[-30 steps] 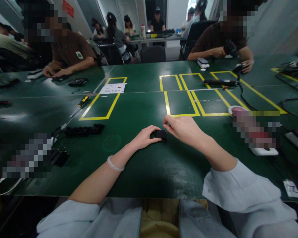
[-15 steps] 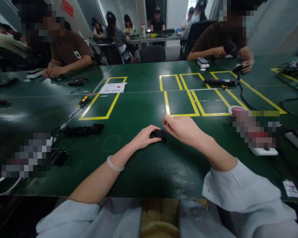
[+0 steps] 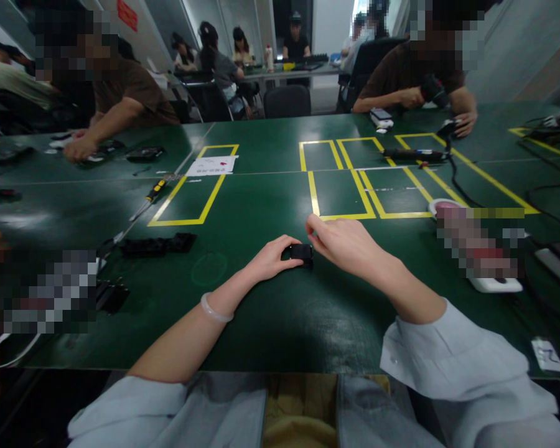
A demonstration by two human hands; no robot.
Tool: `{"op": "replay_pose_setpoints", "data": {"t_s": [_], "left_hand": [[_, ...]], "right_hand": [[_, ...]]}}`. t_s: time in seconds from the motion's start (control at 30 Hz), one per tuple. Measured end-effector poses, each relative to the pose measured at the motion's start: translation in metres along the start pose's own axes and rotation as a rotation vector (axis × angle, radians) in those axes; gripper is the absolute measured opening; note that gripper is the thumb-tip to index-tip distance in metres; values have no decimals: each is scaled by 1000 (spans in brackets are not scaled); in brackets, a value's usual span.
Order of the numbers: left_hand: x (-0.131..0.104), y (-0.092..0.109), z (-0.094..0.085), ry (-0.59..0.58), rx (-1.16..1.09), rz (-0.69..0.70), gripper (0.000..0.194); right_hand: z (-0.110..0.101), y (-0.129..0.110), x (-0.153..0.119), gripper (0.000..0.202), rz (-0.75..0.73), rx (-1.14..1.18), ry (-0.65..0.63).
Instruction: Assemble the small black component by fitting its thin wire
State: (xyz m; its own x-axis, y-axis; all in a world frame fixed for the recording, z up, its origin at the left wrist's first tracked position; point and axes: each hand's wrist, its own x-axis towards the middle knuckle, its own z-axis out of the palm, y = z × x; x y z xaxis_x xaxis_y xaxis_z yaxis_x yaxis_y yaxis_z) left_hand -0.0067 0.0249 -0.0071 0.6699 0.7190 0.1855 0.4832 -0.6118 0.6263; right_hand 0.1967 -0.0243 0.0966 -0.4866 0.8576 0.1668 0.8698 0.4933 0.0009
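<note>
A small black block-like part (image 3: 301,252) rests on the green table, close to its near edge. My left hand (image 3: 276,256) grips it from the left, thumb at its near side and fingers at its far side. Just right of the part, my right hand (image 3: 343,239) hovers with its fingers curled and the fingertips pressed together. Whatever those fingertips hold, if anything, is too small to make out.
Black parts (image 3: 158,244) and a blurred white-corded device (image 3: 51,292) lie left. A yellow-black screwdriver (image 3: 156,190) and a paper sheet (image 3: 212,165) are farther back. At right lie a blurred pinkish object (image 3: 478,246) and cables. People sit across the table (image 3: 270,199).
My hands and the black part have hardly moved. Across the table at left, a person's arm has reached farther left. Another person's hand shows more at the left edge.
</note>
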Motion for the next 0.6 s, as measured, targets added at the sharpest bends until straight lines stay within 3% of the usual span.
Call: {"op": "replay_pose_setpoints", "data": {"t_s": [0.23,0.43,0.6], "left_hand": [[0,0,1,-2,1,-1,38],[0,0,0,-8,19,-14,37],[-1,1,0,-4,-6,-6,39]], "right_hand": [[-2,-2,-3,16,-26,73,20],[0,-2,1,28,32,-44,-56],[-2,0,-1,19,-11,94,-29]]}}
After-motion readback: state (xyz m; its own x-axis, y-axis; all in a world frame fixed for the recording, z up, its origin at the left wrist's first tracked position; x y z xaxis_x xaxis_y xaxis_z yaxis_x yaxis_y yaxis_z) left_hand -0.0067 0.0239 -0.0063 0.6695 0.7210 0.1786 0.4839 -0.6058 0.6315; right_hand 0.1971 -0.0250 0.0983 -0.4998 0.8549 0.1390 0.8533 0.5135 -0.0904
